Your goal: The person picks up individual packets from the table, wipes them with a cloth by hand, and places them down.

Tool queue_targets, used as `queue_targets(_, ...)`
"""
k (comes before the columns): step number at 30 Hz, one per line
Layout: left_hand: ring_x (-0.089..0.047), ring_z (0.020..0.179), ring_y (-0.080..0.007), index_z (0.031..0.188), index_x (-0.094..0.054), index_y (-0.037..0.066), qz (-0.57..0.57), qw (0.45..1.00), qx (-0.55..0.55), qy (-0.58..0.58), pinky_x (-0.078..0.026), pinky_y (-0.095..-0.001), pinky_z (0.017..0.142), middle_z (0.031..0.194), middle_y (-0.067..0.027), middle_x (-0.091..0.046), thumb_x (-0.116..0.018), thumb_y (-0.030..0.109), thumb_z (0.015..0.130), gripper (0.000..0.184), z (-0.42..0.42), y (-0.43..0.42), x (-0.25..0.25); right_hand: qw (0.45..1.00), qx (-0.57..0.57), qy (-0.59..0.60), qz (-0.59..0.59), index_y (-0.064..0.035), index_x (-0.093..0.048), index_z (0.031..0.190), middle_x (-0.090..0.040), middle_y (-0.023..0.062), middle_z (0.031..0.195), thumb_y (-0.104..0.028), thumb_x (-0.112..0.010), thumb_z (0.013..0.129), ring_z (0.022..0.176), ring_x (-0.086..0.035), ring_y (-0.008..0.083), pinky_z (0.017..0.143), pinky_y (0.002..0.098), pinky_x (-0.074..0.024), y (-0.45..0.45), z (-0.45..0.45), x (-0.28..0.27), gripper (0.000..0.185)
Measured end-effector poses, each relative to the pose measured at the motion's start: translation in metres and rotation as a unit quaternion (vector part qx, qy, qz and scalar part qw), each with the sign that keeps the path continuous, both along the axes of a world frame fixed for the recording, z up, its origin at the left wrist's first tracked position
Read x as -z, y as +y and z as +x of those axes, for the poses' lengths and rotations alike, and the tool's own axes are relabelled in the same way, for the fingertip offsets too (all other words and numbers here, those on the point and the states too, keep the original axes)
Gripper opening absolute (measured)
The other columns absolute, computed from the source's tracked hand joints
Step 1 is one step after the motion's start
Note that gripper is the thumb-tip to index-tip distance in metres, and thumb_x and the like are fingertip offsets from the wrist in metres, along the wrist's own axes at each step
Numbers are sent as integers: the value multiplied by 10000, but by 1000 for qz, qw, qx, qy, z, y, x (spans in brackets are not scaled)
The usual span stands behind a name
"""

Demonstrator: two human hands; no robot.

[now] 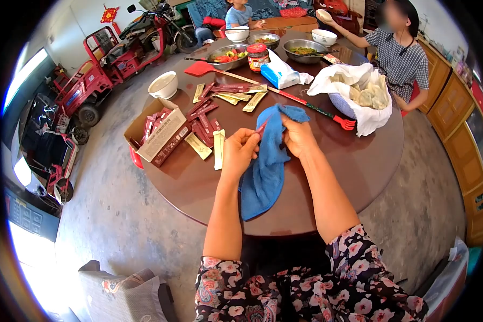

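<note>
Over the round brown table, my left hand pinches a small dark red packet against a blue cloth. The cloth hangs down toward the table's near edge. My right hand grips the cloth's upper part, its fingertips partly hidden by the fabric. Left of my hands lie loose red packets and yellow packets. An open carton beside them holds more red packets.
A red-ended stick lies beyond my hands. A cloth-lined basket of food stands at the right. Farther back are metal bowls, a red-lidded jar, a tissue pack and a white bowl. Two people sit across the table.
</note>
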State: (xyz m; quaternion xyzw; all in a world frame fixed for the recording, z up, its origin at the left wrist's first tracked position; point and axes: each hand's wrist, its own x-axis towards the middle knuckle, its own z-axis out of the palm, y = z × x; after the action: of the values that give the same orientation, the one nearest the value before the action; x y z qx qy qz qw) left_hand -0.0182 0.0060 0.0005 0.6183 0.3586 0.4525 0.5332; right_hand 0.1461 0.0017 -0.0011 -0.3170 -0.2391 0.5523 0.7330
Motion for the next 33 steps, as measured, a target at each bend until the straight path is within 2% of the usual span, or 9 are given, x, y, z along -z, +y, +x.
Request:
queue_targets(2,-479,505,-38,889,-588,5,10,1000,-1,-5,-381,-171,452,640,-3,-566,-578,114,875,111,4,1,6,997,-32,-65,-2,-70,-601,897,-629,26,837,-87,-640,826,755,-608,137,662,303,-507,-2,-6,2,83)
queue_targets(6,-525,553,-50,900,-581,-16,13,1000,-4,-13,-420,-182,467,688,-20,-592,-571,68,863,92,7,-1,6,992,-91,-88,12,-47,-614,891,-627,19,815,-40,-678,766,696,-603,127,600,283,-489,-7,-11,-2,141)
queue_targets(13,-553,576,-67,968,-564,-27,6,999,6,-36,-455,-189,527,749,-30,-608,-534,19,853,128,9,1,7,989,-77,-127,25,-30,-617,852,-624,27,787,-5,-663,747,669,-595,121,588,261,-475,-13,-18,-9,118)
queue_targets(17,-544,570,-73,945,-561,-10,-1,1000,18,-13,-453,-190,553,721,-19,-598,-544,31,863,94,6,-1,3,991,-42,-123,24,-35,-616,837,-623,22,775,-24,-654,763,659,-592,115,581,259,-473,-4,-14,0,85)
queue_targets(19,-522,569,-58,933,-569,-6,-7,999,41,16,-434,-184,538,707,-8,-587,-563,31,854,87,5,0,3,998,8,-54,16,-44,-616,819,-624,22,767,-49,-648,780,658,-593,112,569,260,-470,-4,-8,-3,51)
queue_targets(22,-522,563,-48,897,-591,-11,13,998,64,18,-430,-188,522,682,-6,-593,-571,30,838,75,4,-2,3,999,38,-29,5,-64,-621,807,-631,18,769,-73,-642,796,657,-594,119,581,278,-473,-1,5,1,25)
queue_targets(27,-514,550,-49,911,-584,-14,18,999,37,21,-422,-185,505,658,-4,-587,-586,19,820,97,5,-1,4,998,55,18,-7,-79,-623,821,-633,18,765,-104,-644,805,672,-591,123,573,279,-472,0,1,0,36)
queue_targets(31,-537,554,-59,1026,-535,-17,33,999,0,1,-436,-190,505,653,-19,-585,-591,-13,799,234,7,-4,2,1000,-1,-18,-26,-69,-619,841,-632,26,784,-91,-647,799,683,-595,123,569,278,-479,-2,-4,1,55)
queue_targets(33,-545,559,-66,1077,-502,-16,35,999,-12,-2,-443,-196,510,656,-24,-583,-579,-28,798,290,9,-4,2,993,-90,-80,1,-51,-616,871,-631,33,814,-73,-653,787,703,-601,122,568,275,-484,-5,-10,2,95)
